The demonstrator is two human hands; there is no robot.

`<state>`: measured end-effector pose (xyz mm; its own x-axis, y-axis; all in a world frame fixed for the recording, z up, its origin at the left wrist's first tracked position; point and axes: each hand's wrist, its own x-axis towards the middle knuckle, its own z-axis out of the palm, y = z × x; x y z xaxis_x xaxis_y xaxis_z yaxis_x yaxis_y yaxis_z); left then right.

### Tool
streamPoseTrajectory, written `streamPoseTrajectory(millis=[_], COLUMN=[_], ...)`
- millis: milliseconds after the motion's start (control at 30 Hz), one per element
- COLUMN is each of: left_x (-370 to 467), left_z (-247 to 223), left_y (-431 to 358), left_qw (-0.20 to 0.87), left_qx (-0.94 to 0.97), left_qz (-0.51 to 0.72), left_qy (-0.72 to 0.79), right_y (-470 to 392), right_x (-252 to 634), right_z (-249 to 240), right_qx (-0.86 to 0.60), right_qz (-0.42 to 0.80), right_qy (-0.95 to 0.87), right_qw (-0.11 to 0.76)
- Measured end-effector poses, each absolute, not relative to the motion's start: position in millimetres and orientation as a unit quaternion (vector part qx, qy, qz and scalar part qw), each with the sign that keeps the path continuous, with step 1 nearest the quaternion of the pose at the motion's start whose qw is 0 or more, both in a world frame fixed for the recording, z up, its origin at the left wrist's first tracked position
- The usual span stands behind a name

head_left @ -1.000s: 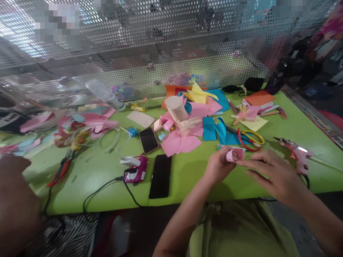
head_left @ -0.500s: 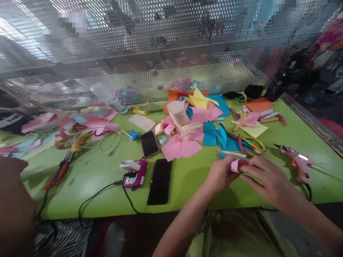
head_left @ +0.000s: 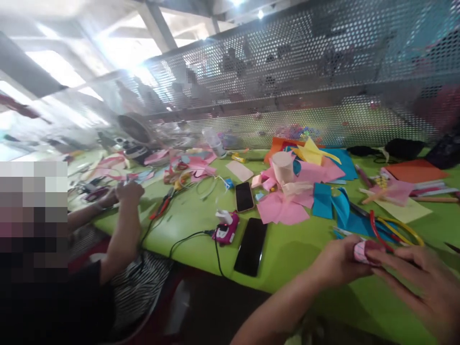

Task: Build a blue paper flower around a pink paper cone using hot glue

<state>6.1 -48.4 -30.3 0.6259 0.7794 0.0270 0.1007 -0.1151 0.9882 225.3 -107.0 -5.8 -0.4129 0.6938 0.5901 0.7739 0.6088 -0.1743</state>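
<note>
Above the front of the green table [head_left: 287, 249], my left hand [head_left: 343, 261] is closed on a small roll of pink paper [head_left: 361, 251] with a lined pattern. The fingertips of my right hand [head_left: 419, 278] pinch the roll's other end. Just beyond my hands lie scissors with red and yellow handles [head_left: 404, 231] and folded blue paper [head_left: 341, 208]. Farther left a pale paper tube [head_left: 283, 166] stands upright among pink paper sheets [head_left: 283, 208].
Two phones [head_left: 250, 247] lie left of my hands, beside a purple power adapter [head_left: 226, 227] with black cables. A co-worker's hands [head_left: 129, 190] are at the far left. A perforated metal screen [head_left: 287, 86] runs along the back. Red-handled pliers [head_left: 161, 206] lie farther left.
My view has swung left, so the table's contents sit farther right and a co-worker has come into view. My hands keep hold of the pink paper roll.
</note>
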Motion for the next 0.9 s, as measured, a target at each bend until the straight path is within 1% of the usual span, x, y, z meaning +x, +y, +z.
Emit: streamPoseTrajectory(millis=[133,300,400,467,533,600,667,800,900], left_x=[3,3,7,9,9,8,6,2,0], left_z=[-26,-27,-30,-31,-29,-27,-25,-22,-21], left_y=[-48,-48,-47,-46,-46,-46,-47,-48,-50], left_qw=[0.593,0.584,0.608,0.628,0.625,0.609,0.596,0.585,0.564], left_qx=[0.680,0.677,0.660,0.642,0.632,0.641,0.652,0.669,0.696], left_qz=[0.296,0.302,0.307,0.314,0.325,0.331,0.330,0.331,0.307], left_qy=[0.314,0.330,0.316,0.309,0.322,0.330,0.333,0.317,0.321], right_y=[-104,-105,-109,-112,-114,-113,-113,-117,-121], right_x=[227,225,221,217,211,206,203,202,203], right_z=[-13,-16,0,20,39,51,56,47,39], right_qx=[-0.429,-0.429,-0.453,-0.464,-0.457,-0.448,-0.444,-0.449,-0.459], right_qz=[-0.054,-0.038,0.009,0.044,0.057,0.047,0.029,-0.006,-0.023], right_qy=[-0.851,-0.851,-0.841,-0.830,-0.828,-0.830,-0.837,-0.847,-0.846], right_qw=[0.299,0.299,0.295,0.307,0.319,0.330,0.319,0.285,0.269])
